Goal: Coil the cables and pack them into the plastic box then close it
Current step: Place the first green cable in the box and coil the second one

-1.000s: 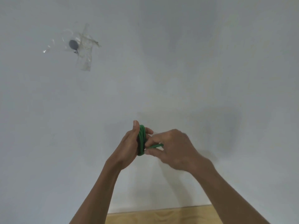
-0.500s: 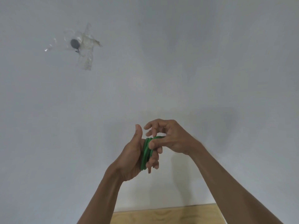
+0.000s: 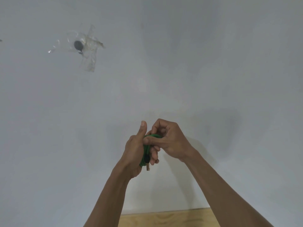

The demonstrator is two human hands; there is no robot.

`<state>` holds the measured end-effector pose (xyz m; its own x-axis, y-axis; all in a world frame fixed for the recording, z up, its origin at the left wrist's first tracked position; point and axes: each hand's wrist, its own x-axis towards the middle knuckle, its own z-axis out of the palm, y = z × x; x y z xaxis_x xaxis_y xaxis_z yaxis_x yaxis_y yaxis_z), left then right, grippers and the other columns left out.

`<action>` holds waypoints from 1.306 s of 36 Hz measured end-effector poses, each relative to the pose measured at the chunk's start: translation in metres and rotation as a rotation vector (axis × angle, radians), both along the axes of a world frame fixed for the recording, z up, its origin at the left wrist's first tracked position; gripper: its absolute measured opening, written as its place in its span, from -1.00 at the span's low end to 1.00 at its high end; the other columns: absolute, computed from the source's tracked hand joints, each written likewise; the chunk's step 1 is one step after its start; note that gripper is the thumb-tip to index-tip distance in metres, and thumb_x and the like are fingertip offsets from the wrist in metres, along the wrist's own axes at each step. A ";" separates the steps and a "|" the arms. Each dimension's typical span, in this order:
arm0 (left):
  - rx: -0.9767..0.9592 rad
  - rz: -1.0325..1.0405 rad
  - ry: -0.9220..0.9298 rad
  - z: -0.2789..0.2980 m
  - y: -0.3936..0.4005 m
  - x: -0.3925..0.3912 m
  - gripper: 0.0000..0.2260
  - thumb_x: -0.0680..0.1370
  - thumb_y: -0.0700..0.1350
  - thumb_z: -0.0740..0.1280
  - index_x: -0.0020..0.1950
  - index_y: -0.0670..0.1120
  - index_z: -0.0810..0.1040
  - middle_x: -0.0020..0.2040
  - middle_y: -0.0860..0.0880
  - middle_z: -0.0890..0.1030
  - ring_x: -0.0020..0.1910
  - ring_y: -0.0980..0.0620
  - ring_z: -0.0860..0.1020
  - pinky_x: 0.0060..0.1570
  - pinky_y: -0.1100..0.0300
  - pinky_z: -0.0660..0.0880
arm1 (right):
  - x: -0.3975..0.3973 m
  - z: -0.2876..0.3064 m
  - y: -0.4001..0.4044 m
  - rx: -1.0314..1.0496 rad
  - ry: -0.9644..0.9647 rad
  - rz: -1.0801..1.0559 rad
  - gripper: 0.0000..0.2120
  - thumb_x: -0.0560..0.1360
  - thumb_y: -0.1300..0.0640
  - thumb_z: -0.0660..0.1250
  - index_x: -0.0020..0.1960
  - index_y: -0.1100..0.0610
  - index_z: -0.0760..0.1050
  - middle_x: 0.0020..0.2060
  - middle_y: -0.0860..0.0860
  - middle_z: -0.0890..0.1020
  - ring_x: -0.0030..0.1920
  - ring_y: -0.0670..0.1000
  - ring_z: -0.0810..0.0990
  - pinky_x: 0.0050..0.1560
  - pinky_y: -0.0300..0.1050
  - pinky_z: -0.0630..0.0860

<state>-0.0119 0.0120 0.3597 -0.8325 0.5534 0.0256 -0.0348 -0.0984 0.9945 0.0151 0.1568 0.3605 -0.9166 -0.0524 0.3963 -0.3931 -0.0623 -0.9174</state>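
A green cable [image 3: 146,149] is wound into a small coil held up in front of a pale wall. My left hand [image 3: 136,149] grips the coil, fingers curled round it and thumb pointing up. A black plug with a metal tip [image 3: 147,163] hangs from the coil's lower end. My right hand [image 3: 168,141] pinches the top turn of the coil from the right, its other fingers curled above. The plastic box is not in view.
A plain grey-white wall [image 3: 213,71] fills most of the view. A small dark round object taped on with clear tape [image 3: 78,45] sits at the upper left. A strip of light wooden surface [image 3: 164,218] shows at the bottom edge.
My right hand has come round the top of the coil and closed in on it. The plug end has come into sight under my left hand. Both hands stay in roughly the same place.
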 end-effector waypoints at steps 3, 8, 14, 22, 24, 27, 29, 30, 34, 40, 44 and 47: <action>-0.015 -0.110 -0.071 0.007 -0.006 -0.003 -0.26 0.51 0.43 0.17 -0.34 -0.26 0.60 -0.51 -0.17 0.52 -0.57 -0.10 0.48 -0.33 0.07 0.54 | -0.001 0.002 0.000 0.000 -0.002 0.020 -0.58 0.41 0.20 0.60 -0.15 0.29 0.33 -0.41 0.50 0.48 -0.56 0.24 0.61 -0.46 0.03 0.55; -0.045 -0.286 -0.170 0.019 -0.014 -0.007 -0.32 0.57 0.35 0.17 -0.32 -0.22 0.65 -0.50 -0.15 0.56 -0.57 -0.07 0.50 -0.32 0.07 0.57 | 0.000 0.000 -0.002 0.026 -0.003 -0.060 -0.59 0.40 0.16 0.61 -0.16 0.28 0.36 -0.47 0.38 0.54 -0.52 0.26 0.62 -0.43 0.05 0.57; -0.033 -0.193 -0.141 0.017 -0.011 -0.011 -0.29 0.52 0.39 0.20 -0.35 -0.25 0.61 -0.55 -0.13 0.50 -0.61 -0.05 0.44 -0.42 0.12 0.52 | -0.002 0.001 -0.009 -0.041 0.026 -0.040 -0.56 0.40 0.16 0.62 -0.16 0.26 0.34 -0.49 0.39 0.50 -0.54 0.32 0.62 -0.46 0.09 0.57; -0.085 -0.217 -0.135 0.017 -0.013 -0.022 -0.24 0.53 0.41 0.14 -0.35 -0.28 0.58 -0.57 -0.12 0.50 -0.61 -0.03 0.42 -0.42 0.13 0.51 | -0.005 -0.003 -0.013 -0.046 -0.017 -0.079 -0.54 0.36 0.09 0.64 -0.19 0.17 0.34 -0.46 0.43 0.51 -0.48 0.38 0.64 -0.43 0.11 0.55; -0.102 -0.190 -0.073 0.015 -0.013 -0.023 -0.24 0.52 0.42 0.18 -0.37 -0.28 0.59 -0.55 -0.14 0.51 -0.61 -0.05 0.42 -0.42 0.12 0.51 | -0.006 -0.003 -0.013 -0.049 -0.013 -0.079 -0.55 0.37 0.10 0.64 -0.19 0.18 0.35 -0.51 0.34 0.50 -0.49 0.39 0.63 -0.44 0.12 0.56; -0.083 -0.147 -0.024 0.013 -0.011 -0.024 -0.27 0.50 0.42 0.23 -0.39 -0.27 0.58 -0.56 -0.13 0.50 -0.62 -0.05 0.41 -0.43 0.11 0.50 | -0.008 -0.002 -0.013 -0.043 -0.010 -0.090 -0.57 0.37 0.10 0.64 -0.19 0.19 0.36 -0.53 0.28 0.50 -0.48 0.40 0.63 -0.43 0.13 0.57; -0.053 -0.144 -0.015 0.012 -0.010 -0.024 -0.29 0.50 0.40 0.26 -0.38 -0.26 0.58 -0.57 -0.12 0.49 -0.63 -0.04 0.41 -0.43 0.12 0.50 | -0.009 0.000 -0.013 -0.044 -0.009 -0.086 -0.56 0.37 0.12 0.63 -0.17 0.22 0.35 -0.53 0.26 0.51 -0.48 0.39 0.63 -0.44 0.12 0.56; -0.043 -0.148 -0.011 0.012 -0.010 -0.025 -0.30 0.49 0.39 0.28 -0.38 -0.26 0.58 -0.57 -0.11 0.49 -0.62 -0.04 0.41 -0.43 0.12 0.50 | -0.009 0.000 -0.013 -0.046 -0.010 -0.080 -0.55 0.38 0.12 0.63 -0.16 0.24 0.34 -0.53 0.26 0.52 -0.49 0.39 0.63 -0.44 0.11 0.56; -0.028 -0.191 -0.021 0.011 -0.013 -0.029 -0.35 0.53 0.35 0.25 -0.36 -0.22 0.63 -0.54 -0.12 0.51 -0.57 -0.05 0.45 -0.39 0.13 0.51 | -0.009 0.002 -0.014 -0.042 -0.021 -0.068 -0.54 0.39 0.13 0.61 -0.13 0.25 0.32 -0.49 0.34 0.57 -0.51 0.33 0.63 -0.46 0.04 0.55; -0.031 -0.150 -0.026 0.007 -0.017 -0.034 -0.41 0.55 0.28 0.30 -0.37 -0.22 0.61 -0.51 -0.16 0.51 -0.55 -0.09 0.45 -0.37 0.12 0.53 | -0.007 0.004 -0.017 -0.010 -0.038 -0.070 -0.58 0.40 0.10 0.61 -0.15 0.18 0.34 -0.48 0.31 0.60 -0.50 0.31 0.64 -0.45 0.00 0.54; -0.064 0.021 0.066 0.003 -0.016 -0.037 -0.41 0.42 0.31 0.43 -0.28 -0.27 0.59 -0.50 -0.18 0.48 -0.58 -0.06 0.43 -0.30 0.02 0.41 | -0.008 0.004 -0.016 0.080 -0.015 -0.112 -0.59 0.41 0.06 0.60 -0.16 0.19 0.36 -0.42 0.28 0.64 -0.43 0.31 0.68 -0.34 0.14 0.64; -0.094 0.072 0.152 0.002 -0.020 -0.040 -0.44 0.45 0.31 0.41 -0.36 -0.20 0.60 -0.48 -0.15 0.52 -0.55 -0.04 0.45 -0.28 -0.03 0.37 | -0.009 0.001 -0.014 0.151 -0.016 -0.141 -0.56 0.39 -0.02 0.61 -0.16 0.20 0.40 -0.38 0.26 0.68 -0.37 0.30 0.70 -0.10 0.30 0.64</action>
<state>-0.0521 -0.0077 0.3613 -0.8607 0.4983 0.1046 0.1198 -0.0014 0.9928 0.0061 0.1427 0.3618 -0.9250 0.0196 0.3795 -0.3739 0.1312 -0.9181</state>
